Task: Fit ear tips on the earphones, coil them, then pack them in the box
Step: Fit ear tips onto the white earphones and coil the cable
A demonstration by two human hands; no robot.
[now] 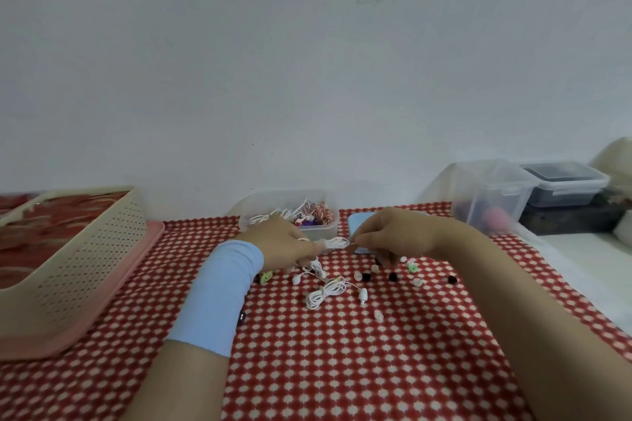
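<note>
Earphones (334, 243), white, coiled, pinched between left hand (278, 244), right hand (393, 236)

Table spread with a red-and-white patterned cloth (342, 369). At the left edge, a pink tray (113, 287). Against the far edge, a clear box (328, 227) of earphones, with a flat blue piece (359, 224) just beside it on the right. Mid-table, coiled white earphones (325, 292), with loose ear tips (416, 282) in white, black and green scattered near.

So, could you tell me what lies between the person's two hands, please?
In the head view, a coil of thin white earphone cable bridges the gap, gripped by the left hand and pinched by the right hand.
</note>
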